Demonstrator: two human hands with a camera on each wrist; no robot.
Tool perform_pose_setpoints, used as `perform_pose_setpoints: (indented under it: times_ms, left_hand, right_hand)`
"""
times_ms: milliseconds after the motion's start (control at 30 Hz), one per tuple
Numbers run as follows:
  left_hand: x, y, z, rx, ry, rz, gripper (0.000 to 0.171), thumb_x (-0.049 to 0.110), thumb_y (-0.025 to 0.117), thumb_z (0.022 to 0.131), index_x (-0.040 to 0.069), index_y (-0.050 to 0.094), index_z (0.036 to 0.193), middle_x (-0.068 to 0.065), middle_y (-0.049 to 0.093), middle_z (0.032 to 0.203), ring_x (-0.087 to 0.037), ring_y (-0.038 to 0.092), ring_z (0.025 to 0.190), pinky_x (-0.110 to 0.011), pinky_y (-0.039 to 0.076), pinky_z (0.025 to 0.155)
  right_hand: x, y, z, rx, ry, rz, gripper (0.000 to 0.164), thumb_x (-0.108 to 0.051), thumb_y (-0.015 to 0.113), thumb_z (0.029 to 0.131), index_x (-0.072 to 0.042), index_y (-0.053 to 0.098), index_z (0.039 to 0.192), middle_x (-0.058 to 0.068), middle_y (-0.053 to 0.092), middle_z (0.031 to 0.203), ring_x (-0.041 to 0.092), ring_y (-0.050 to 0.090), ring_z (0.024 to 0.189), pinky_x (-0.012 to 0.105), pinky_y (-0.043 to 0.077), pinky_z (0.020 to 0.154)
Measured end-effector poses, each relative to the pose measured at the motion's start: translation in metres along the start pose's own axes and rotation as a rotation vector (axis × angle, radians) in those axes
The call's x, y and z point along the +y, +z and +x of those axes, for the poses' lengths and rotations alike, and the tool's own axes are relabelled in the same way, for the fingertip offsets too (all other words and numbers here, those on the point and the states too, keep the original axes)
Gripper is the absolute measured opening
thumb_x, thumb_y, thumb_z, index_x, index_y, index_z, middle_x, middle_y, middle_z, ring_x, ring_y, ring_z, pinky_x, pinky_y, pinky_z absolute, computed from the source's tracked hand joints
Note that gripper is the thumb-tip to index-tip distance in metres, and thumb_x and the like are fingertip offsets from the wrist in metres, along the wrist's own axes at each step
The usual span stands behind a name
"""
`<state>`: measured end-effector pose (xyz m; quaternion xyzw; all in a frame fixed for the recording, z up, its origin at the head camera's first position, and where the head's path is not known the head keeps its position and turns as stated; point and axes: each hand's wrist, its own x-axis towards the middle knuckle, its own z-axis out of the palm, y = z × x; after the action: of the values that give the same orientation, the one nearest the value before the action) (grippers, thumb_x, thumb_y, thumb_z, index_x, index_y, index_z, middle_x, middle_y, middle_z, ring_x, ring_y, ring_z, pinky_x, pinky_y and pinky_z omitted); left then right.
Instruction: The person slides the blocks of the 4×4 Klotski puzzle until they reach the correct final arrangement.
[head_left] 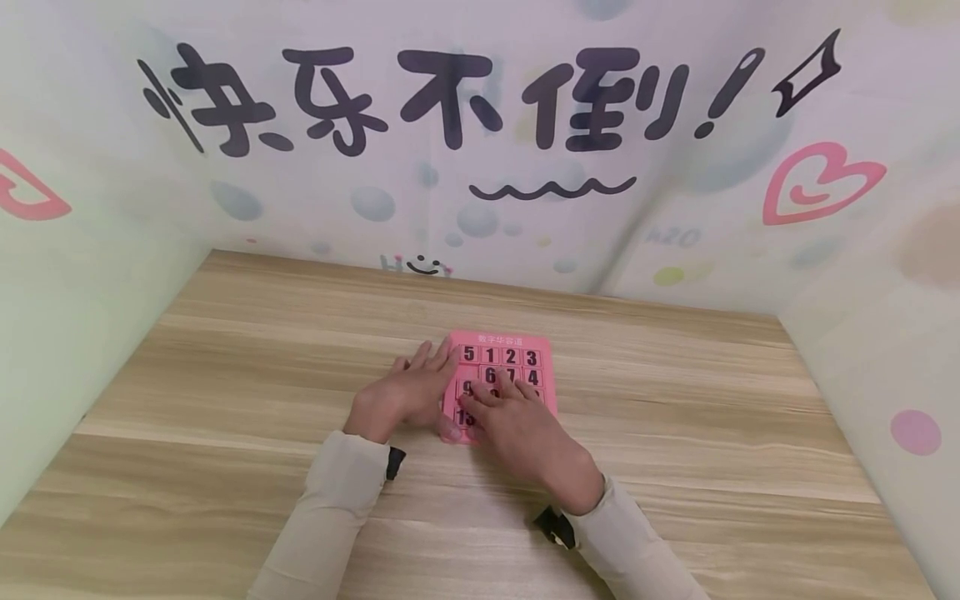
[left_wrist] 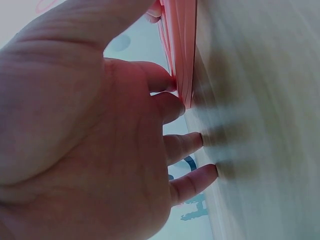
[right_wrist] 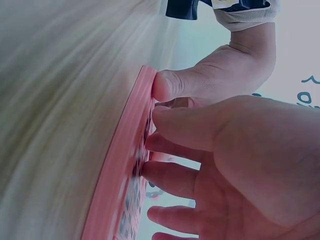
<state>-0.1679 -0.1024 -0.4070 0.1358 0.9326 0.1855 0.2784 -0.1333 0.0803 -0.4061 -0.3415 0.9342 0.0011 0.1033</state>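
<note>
at the left border of the frame, a pink heart (head_left: 33, 193) is cut off. near the centre, the left hand (head_left: 411, 393), fingers extended, touches the left side of the pink number puzzle (head_left: 536, 340) on the wooden table (head_left: 675, 417); the right hand (head_left: 525, 429), fingers apart, touches its numbered tiles (head_left: 490, 357), hiding several lower ones.

the number puzzle (head_left: 501, 340) lies on the table (head_left: 675, 417), just below the middle of the frame, its tiles (head_left: 512, 357) in rows inside it. the left grip (head_left: 408, 393) touches its left edge; the right grip (head_left: 521, 429) lies over its lower part. behind the table, a wall (head_left: 300, 217) fills the top of the frame, lettering (head_left: 452, 108) across it, a heart (head_left: 810, 197) at upper right.
</note>
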Motion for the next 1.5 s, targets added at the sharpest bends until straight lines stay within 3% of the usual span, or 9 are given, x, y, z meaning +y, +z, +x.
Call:
perform_pose_setpoints:
  times_ms: [333,1500]
  left_hand:
    - [0.0004,-0.0007,-0.0001,-0.001,-0.003,-0.018,0.117,0.038,0.083,0.077,0.009,0.006,0.16,-0.006,-0.007,0.167,-0.031,-0.012,0.153,-0.055,-0.001,0.124]
    - [-0.001,-0.0004,0.0004,0.003,0.006,-0.025,0.118,0.039,0.083,0.076,0.009,0.006,0.16,-0.007,-0.007,0.167,-0.032,-0.011,0.153,-0.055,-0.001,0.124]
  right_hand:
    - [-0.0012,-0.0024,-0.002,-0.016,-0.006,0.002,0.042,-0.018,0.047,0.103,-0.02,0.053,0.145,0.002,0.046,0.152,0.04,0.028,0.147,0.058,0.03,0.117]
    - [-0.0019,-0.0062,-0.0045,-0.034,-0.001,0.026,0.042,-0.016,0.047,0.103,-0.021,0.054,0.144,0.0,0.045,0.152,0.039,0.03,0.147,0.057,0.028,0.118]
